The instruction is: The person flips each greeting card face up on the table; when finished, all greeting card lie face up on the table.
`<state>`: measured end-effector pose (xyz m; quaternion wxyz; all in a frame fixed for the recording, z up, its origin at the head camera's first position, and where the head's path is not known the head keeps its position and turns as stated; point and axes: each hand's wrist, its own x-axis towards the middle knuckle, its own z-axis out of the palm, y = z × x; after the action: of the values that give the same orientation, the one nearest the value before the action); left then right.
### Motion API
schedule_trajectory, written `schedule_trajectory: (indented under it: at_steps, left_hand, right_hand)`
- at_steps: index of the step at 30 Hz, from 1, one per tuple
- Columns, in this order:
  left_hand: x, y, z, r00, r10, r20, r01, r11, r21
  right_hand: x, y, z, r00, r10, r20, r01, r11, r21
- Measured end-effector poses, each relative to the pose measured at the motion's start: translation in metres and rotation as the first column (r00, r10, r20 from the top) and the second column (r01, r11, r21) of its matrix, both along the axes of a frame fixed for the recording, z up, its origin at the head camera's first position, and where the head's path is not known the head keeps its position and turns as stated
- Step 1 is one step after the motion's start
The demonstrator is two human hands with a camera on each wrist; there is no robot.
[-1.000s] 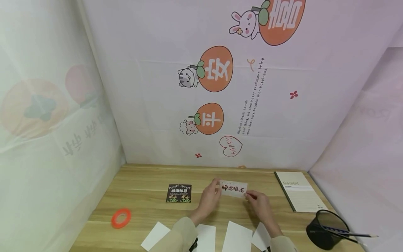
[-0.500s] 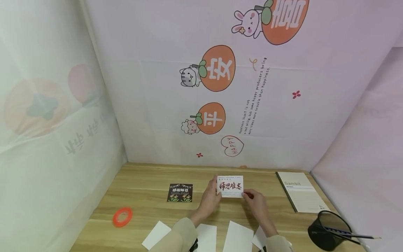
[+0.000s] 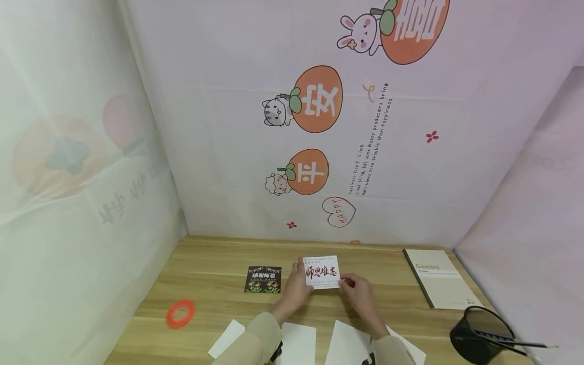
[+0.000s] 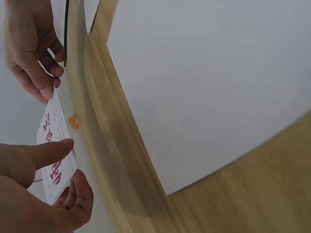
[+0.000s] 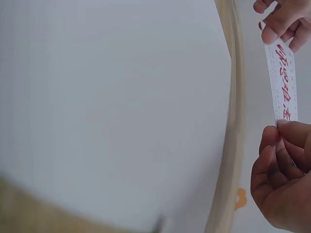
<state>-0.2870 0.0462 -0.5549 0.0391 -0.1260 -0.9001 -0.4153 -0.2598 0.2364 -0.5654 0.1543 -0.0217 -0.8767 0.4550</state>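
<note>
A small white card (image 3: 321, 272) with red brush-style characters is held up over the table between both hands. My left hand (image 3: 295, 289) grips its left edge, the thumb across the front and the fingers behind, as the left wrist view shows. At the card's lower right corner, my right hand (image 3: 360, 299) pinches it between thumb and fingertips; the right wrist view shows this pinch on the card (image 5: 283, 82) closely. Left of the hands, a black card (image 3: 263, 279) with flowers and white characters lies flat on the table.
An orange-red tape roll (image 3: 180, 314) lies at the left. White sheets (image 3: 298, 342) lie under the forearms. To the right are a notebook (image 3: 440, 284) and a black mesh pen holder (image 3: 474, 337) with pencils leaning out. A printed white cloth (image 3: 228, 152) rises behind the table (image 3: 214, 258).
The white card has tilted to face the camera more fully and moved left with both hands. The view has shifted slightly; the black card and tape roll lie as before.
</note>
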Motion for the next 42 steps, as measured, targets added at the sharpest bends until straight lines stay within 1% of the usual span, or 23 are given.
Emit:
schedule_trajectory:
  at_steps: [2, 7, 11, 14, 18, 21, 23, 25, 27, 30, 33, 35, 38, 42]
  left_hand:
    - [-0.002, -0.002, -0.003, 1.0, 0.013, 0.007, -0.013, 1.0, -0.019]
    - [-0.007, -0.006, -0.008, 0.999, 0.039, -0.014, -0.04, 0.997, -0.059]
    - [-0.009, -0.008, -0.011, 0.999, 0.031, -0.018, -0.032, 0.998, -0.061]
    - [-0.009, -0.01, -0.013, 0.999, 0.022, -0.032, -0.024, 0.997, -0.074]
    - [-0.01, -0.011, -0.014, 0.994, -0.013, -0.109, -0.004, 0.989, -0.15]
    - [-0.01, -0.012, -0.013, 0.983, -0.049, -0.179, 0.011, 0.978, -0.208]
    - [-0.011, -0.013, -0.012, 0.977, -0.063, -0.206, 0.01, 0.969, -0.248]
    - [-0.012, -0.013, -0.013, 0.968, -0.075, -0.238, -0.002, 0.951, -0.309]
    - [-0.013, -0.014, -0.013, 0.961, -0.091, -0.26, -0.013, 0.928, -0.372]
    - [-0.013, -0.015, -0.015, 0.945, -0.126, -0.302, -0.024, 0.894, -0.448]
    - [-0.012, -0.016, -0.018, 0.937, -0.153, -0.315, -0.022, 0.872, -0.489]
    - [-0.011, -0.015, -0.019, 0.937, -0.156, -0.311, -0.026, 0.86, -0.51]
    - [-0.009, -0.015, -0.019, 0.944, -0.148, -0.294, -0.032, 0.848, -0.53]
    - [-0.008, -0.014, -0.017, 0.954, -0.136, -0.268, -0.028, 0.847, -0.53]
  right_hand:
    - [-0.001, -0.004, 0.0, 1.0, 0.009, 0.008, -0.009, 1.0, -0.013]
    - [-0.004, -0.011, -0.002, 0.999, 0.023, 0.035, -0.021, 0.999, -0.041]
    - [-0.007, -0.015, -0.004, 0.999, 0.016, 0.048, -0.014, 0.999, -0.053]
    - [-0.009, -0.017, -0.005, 0.998, 0.02, 0.051, -0.017, 0.998, -0.059]
    - [-0.012, -0.019, -0.006, 0.998, 0.031, 0.055, -0.026, 0.996, -0.088]
    - [-0.014, -0.019, -0.007, 0.998, 0.041, 0.048, -0.035, 0.994, -0.106]
    - [-0.015, -0.019, -0.008, 0.998, 0.042, 0.047, -0.037, 0.994, -0.106]
    - [-0.015, -0.019, -0.007, 0.998, 0.048, 0.049, -0.043, 0.994, -0.101]
    - [-0.016, -0.019, -0.006, 0.998, 0.043, 0.056, -0.039, 0.997, -0.068]
    - [-0.016, -0.02, -0.004, 0.998, 0.036, 0.058, -0.038, 0.999, 0.037]
    - [-0.016, -0.022, -0.002, 0.998, 0.02, 0.068, -0.029, 0.99, 0.137]
    - [-0.017, -0.023, -0.003, 0.997, 0.019, 0.076, -0.032, 0.985, 0.169]
    - [-0.018, -0.024, -0.004, 0.997, 0.022, 0.078, -0.039, 0.976, 0.213]
    - [-0.02, -0.023, -0.003, 0.997, 0.045, 0.063, -0.059, 0.965, 0.255]
